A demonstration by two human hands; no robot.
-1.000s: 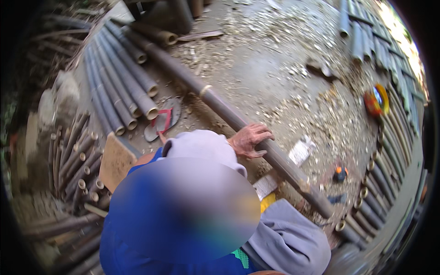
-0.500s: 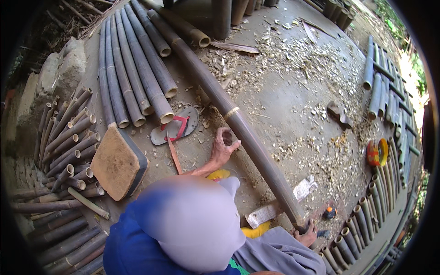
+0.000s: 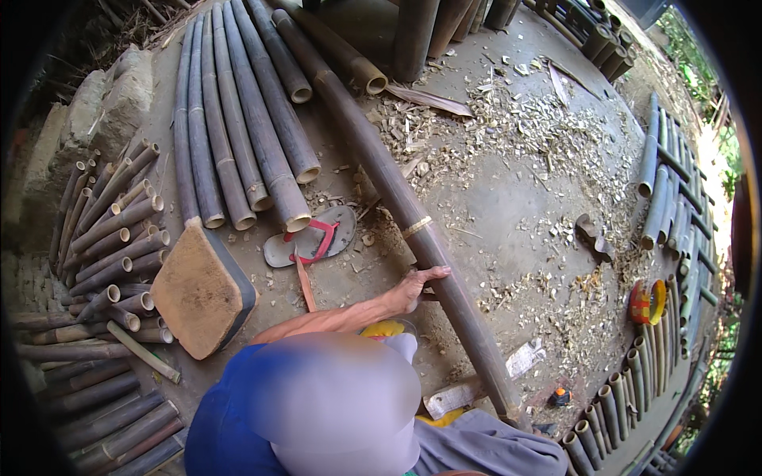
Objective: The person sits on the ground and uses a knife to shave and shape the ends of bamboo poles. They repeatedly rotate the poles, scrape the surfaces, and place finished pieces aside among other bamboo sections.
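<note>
A long dark bamboo pole [image 3: 389, 182] slants across the middle, from the far left down to beside my grey-trousered leg. My left hand [image 3: 414, 291] holds its near half from the left side. One digit shows along the top edge, and the others are hidden behind or under the pole. My right hand is out of sight. Below the pole's near end lies a pale flat board [image 3: 460, 394]. A small orange-and-black thing [image 3: 560, 395], like a tape measure, rests on the ground to the right.
Dark bamboo poles [image 3: 238, 127] lie side by side at the far left. Cut bamboo pieces [image 3: 119, 230] are stacked at left, near a diamond-shaped padded block [image 3: 205, 289]. A red-strapped flip-flop [image 3: 309, 236] lies between. Wood chips [image 3: 508, 119] cover the ground. Short bamboo tubes [image 3: 615, 397] line the right.
My left hand has gone from open beside the pole to gripping it, moving right and slightly nearer. My right hand, at the pole's near end before, has dropped out of sight.
</note>
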